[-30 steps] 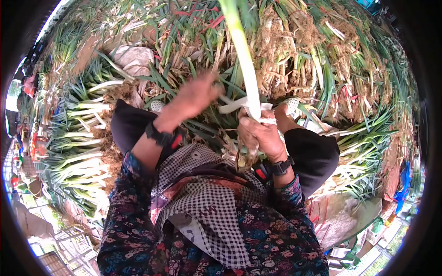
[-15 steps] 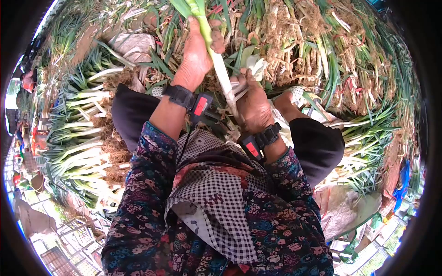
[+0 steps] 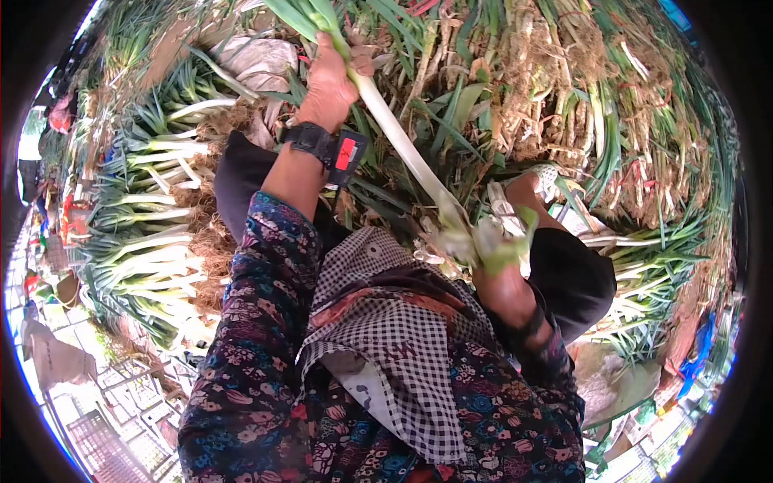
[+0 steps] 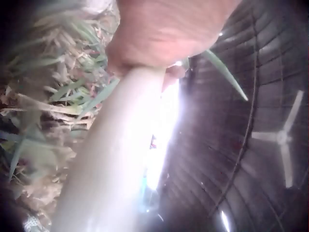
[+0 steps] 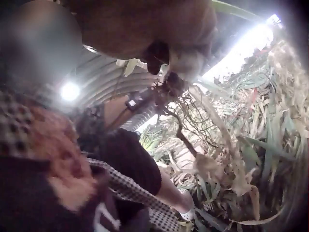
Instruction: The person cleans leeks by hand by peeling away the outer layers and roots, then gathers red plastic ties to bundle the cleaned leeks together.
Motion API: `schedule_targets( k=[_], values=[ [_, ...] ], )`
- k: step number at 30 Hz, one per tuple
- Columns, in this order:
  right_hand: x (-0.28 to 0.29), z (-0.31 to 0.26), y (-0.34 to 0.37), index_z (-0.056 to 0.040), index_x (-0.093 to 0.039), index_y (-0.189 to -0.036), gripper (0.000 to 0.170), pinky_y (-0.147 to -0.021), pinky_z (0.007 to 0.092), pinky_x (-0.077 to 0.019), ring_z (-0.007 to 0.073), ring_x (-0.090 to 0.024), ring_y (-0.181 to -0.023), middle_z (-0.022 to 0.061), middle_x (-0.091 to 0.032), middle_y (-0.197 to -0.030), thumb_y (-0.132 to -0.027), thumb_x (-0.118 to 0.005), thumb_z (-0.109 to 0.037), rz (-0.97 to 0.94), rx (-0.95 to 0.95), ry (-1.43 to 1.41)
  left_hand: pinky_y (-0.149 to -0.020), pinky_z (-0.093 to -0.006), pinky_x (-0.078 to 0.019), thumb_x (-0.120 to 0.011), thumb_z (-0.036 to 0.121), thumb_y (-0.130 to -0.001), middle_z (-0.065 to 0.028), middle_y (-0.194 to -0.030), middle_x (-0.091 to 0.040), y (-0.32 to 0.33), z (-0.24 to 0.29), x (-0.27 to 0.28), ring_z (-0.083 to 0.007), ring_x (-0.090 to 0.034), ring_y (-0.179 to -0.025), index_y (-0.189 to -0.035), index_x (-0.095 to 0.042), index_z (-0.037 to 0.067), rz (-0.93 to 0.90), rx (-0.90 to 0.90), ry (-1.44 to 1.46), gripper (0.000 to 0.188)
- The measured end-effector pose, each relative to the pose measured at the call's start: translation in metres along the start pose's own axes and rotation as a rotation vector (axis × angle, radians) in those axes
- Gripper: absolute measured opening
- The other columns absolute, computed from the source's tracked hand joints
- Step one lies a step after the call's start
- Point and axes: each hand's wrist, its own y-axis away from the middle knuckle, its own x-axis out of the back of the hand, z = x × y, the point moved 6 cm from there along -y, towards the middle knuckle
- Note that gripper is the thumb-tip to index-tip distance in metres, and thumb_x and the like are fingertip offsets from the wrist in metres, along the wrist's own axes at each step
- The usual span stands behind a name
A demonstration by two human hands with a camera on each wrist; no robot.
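Observation:
My left hand (image 3: 328, 84) grips a leek (image 3: 403, 153) just below its green leaves, at the upper left of the head view. In the left wrist view the white shank (image 4: 111, 159) runs down from my curled fingers. The leek slants toward my lap, its lower end blurred close to my right hand (image 3: 506, 290). Pale green outer leaves (image 3: 503, 248), smeared by motion, are held at that hand's fingers. The right wrist view shows my right hand (image 5: 145, 29) with bent fingers and, below it, stringy roots (image 5: 193, 116).
Trimmed leeks (image 3: 161, 241) lie in a row at the left, and more (image 3: 656, 266) at the right. Piles of rooty, untrimmed leeks (image 3: 564, 88) spread ahead. Loose peelings lie between my knees. A pale sack (image 3: 254, 63) rests at the upper left.
My left hand first reached up to the leek and took hold of it near the leaves. My right hand let go of the shank and swept down to the right with outer leaves.

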Motion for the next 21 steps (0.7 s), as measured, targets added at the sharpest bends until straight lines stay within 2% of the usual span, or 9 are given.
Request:
schedule_targets(
  k=[4,5,6,9,11,13,15,17,21],
  values=[
    [0.045,-0.003,0.038,0.0005,-0.052,-0.109,0.026,-0.071,0.0438,-0.0462,0.0303,-0.057,-0.086,0.0167,-0.058,-0.099,-0.084,-0.057,-0.007,0.147,-0.086,0.013,-0.048,-0.0276,-0.0438,-0.040,0.042,-0.099,-0.0022,-0.078,-0.043,-0.005,0.060,0.066,-0.0133,-0.043,-0.057,-0.097,-0.042,0.001,0.180,-0.194,0.210,0.041],
    [0.056,0.005,0.049,0.0013,-0.051,-0.110,0.025,-0.072,0.0407,-0.0468,0.0271,-0.057,-0.086,0.0149,-0.059,-0.099,-0.087,-0.056,-0.008,0.218,-0.164,-0.055,-0.049,-0.0292,-0.0441,-0.038,0.047,-0.098,-0.0027,-0.074,-0.042,-0.041,0.083,0.119,-0.0140,-0.042,-0.054,-0.094,-0.041,0.003,0.022,-0.294,-0.016,0.044],
    [0.065,0.007,0.062,0.0022,-0.050,-0.112,0.025,-0.072,0.0377,-0.0475,0.0238,-0.057,-0.086,0.0130,-0.060,-0.100,-0.091,-0.054,-0.010,0.287,-0.260,-0.129,-0.049,-0.0307,-0.0435,-0.033,0.053,-0.097,-0.0031,-0.068,-0.042,-0.017,0.103,0.095,-0.0143,-0.042,-0.053,-0.092,-0.042,0.003,0.242,-0.205,0.153,0.051],
    [0.051,0.047,0.066,0.0041,-0.056,-0.107,0.023,-0.071,0.0363,-0.0479,0.0224,-0.060,-0.080,0.0118,-0.063,-0.096,-0.097,-0.047,-0.014,0.604,-0.485,-0.188,-0.048,-0.0279,-0.0409,-0.026,0.061,-0.095,-0.0023,-0.063,-0.041,-0.018,0.125,0.102,-0.0144,-0.044,-0.052,-0.092,-0.049,0.000,0.250,-0.383,0.064,0.065],
    [-0.023,0.103,0.028,0.0012,-0.059,-0.099,0.018,-0.072,0.0416,-0.0486,0.0323,-0.060,-0.081,0.0168,-0.062,-0.088,-0.090,-0.055,-0.014,-0.108,-0.471,0.085,-0.047,-0.0284,-0.0401,-0.026,0.061,-0.095,-0.0026,-0.064,-0.043,-0.004,0.120,0.096,-0.0150,-0.044,-0.052,-0.092,-0.050,0.000,0.260,-0.382,0.090,0.066],
    [-0.081,0.115,0.047,-0.0014,-0.057,-0.101,0.024,-0.074,0.0446,-0.0480,0.0376,-0.059,-0.084,0.0191,-0.061,-0.086,-0.081,-0.062,-0.014,-0.543,-0.007,0.360,-0.047,-0.0292,-0.0388,-0.028,0.062,-0.094,-0.0028,-0.064,-0.045,-0.006,0.116,0.098,-0.0157,-0.044,-0.052,-0.091,-0.052,0.002,0.141,-0.306,0.196,0.065],
    [-0.063,0.077,0.013,-0.0029,-0.057,-0.102,0.031,-0.075,0.0470,-0.0473,0.0387,-0.059,-0.086,0.0202,-0.061,-0.088,-0.076,-0.066,-0.017,-0.572,-0.005,-0.075,-0.045,-0.0297,-0.0418,-0.035,0.065,-0.091,-0.0022,-0.062,-0.047,0.012,0.100,0.086,-0.0160,-0.047,-0.049,-0.086,-0.051,0.008,0.174,-0.367,0.097,0.059],
    [-0.042,0.051,-0.032,-0.0018,-0.056,-0.102,0.031,-0.079,0.0462,-0.0467,0.0385,-0.058,-0.092,0.0207,-0.061,-0.093,-0.079,-0.066,-0.020,-0.706,-0.167,0.104,-0.044,-0.0261,-0.0382,-0.032,0.066,-0.091,-0.0011,-0.060,-0.045,0.022,0.077,0.072,-0.0138,-0.044,-0.049,-0.087,-0.052,0.009,0.130,-0.246,0.205,0.061],
    [-0.007,-0.014,-0.131,0.0014,-0.051,-0.105,0.029,-0.083,0.0481,-0.0445,0.0388,-0.056,-0.099,0.0209,-0.059,-0.102,-0.085,-0.060,-0.017,0.185,0.078,-0.166,-0.044,-0.0257,-0.0345,-0.036,0.070,-0.087,0.0009,-0.059,-0.043,0.043,0.041,0.029,-0.0126,-0.041,-0.047,-0.091,-0.053,0.009,0.062,-0.279,0.148,0.063]
  ],
)
